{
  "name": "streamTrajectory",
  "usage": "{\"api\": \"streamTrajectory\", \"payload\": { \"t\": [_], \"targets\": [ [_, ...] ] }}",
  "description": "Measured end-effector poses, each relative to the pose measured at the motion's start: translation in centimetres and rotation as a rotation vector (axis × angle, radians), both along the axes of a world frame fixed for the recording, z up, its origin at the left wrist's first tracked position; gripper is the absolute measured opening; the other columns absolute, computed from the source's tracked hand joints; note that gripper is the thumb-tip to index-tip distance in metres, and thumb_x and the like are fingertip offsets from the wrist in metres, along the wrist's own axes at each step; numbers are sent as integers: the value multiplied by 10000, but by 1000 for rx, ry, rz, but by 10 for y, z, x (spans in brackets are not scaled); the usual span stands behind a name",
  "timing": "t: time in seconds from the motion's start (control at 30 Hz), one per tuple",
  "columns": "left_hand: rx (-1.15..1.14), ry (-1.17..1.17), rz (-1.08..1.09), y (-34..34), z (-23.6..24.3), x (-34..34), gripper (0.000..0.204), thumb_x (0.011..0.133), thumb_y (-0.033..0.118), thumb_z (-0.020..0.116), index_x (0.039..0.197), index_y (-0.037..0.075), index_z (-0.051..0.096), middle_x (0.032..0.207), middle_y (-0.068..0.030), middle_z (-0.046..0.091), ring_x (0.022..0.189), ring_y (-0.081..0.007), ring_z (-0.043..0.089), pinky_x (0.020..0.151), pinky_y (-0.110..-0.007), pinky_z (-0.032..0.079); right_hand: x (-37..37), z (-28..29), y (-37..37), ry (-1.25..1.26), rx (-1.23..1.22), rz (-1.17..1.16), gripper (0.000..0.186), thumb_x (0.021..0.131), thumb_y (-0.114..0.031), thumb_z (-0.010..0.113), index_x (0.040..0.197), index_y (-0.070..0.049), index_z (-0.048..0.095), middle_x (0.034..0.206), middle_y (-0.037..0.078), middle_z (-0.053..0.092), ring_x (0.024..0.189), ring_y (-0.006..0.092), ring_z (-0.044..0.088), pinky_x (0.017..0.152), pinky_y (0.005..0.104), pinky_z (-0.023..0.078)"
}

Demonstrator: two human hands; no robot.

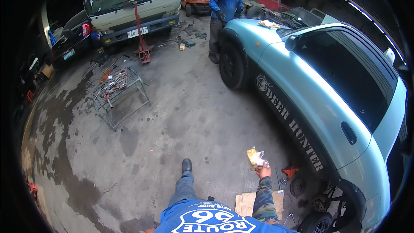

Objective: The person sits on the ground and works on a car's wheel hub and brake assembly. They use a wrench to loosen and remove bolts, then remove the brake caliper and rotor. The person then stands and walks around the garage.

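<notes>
My right hand (264,171), at the end of a camouflage sleeve, is closed on a see-through plastic bag (256,157). Something yellowish shows inside the bag, but its kind cannot be made out. The bag is held out over the concrete floor, to the left of the light blue car (302,82). Below my right hand, a flat piece of cardboard (246,203) lies on the floor, partly hidden by my sleeve. My left hand does not show.
An orange-red jack stand (290,171) and loose wheel parts (297,187) lie by the car's open rear wheel arch. A metal rack of tools (116,84) stands at left. Ahead are a red jack (143,54), a white truck (129,4) and a person in blue (226,4).
</notes>
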State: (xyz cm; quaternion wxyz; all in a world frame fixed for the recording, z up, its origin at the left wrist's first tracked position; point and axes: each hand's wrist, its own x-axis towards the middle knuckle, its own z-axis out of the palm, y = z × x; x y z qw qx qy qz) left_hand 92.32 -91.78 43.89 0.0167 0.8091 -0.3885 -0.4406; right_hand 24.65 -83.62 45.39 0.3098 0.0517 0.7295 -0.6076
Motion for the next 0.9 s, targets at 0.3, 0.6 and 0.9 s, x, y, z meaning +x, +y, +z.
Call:
{"api": "streamTrajectory", "payload": {
  "t": [0.3, 0.6, 0.9],
  "targets": [
    [-62, -151, -516, -331, -55, -176, 467, 930, 341, 596, 1012, -111, 682, 1068, -318, 674, 1078, -396, 659, 872, -455, 515, -50, 137, -206, 5, -145, 233, 495, 1060, -405, 395, 1304, 14, 493, 1134, 206, 668, 841, 336, 738, 634, 337, 622],
    [-553, 324, -674, -686, 95, -577, 468, 920, 332, 620, 1189, -51, 631, 1078, -234, 700, 999, -342, 685, 855, -404, 523, -147, 219, -320, 173, -107, 226, 428, 1070, -357, 406, 1175, 23, 573, 1036, 157, 682, 799, 279, 740, 648, 303, 600],
    [-437, 268, -722, -744, 61, -697, 434, 914, 350, 628, 1089, -46, 660, 1046, -241, 706, 998, -356, 687, 840, -439, 521, -345, 271, -520, 209, -396, 95, 423, 1073, -370, 404, 1198, 12, 537, 1069, 129, 656, 850, 276, 736, 691, 306, 593]
  ]
}}
